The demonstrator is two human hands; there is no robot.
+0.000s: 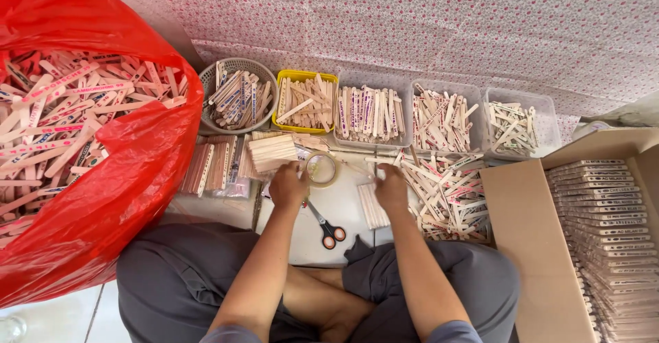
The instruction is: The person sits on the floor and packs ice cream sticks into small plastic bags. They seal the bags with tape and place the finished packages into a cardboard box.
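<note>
- Sticks, flat pale wood with rounded ends, lie in a small bundle just under my right hand; its fingers are curled, the grip I cannot tell.
- My left hand is closed on a clear tape roll.
- Five tubs and a red bag hold more sticks; a box has them stacked flat.
- Scissors lie between my arms.

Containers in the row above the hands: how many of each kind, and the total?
Round grey mesh basket: 1
Yellow rectangular tray: 1
Clear plastic tubs: 3
Total: 5
All hold wooden sticks.
</note>
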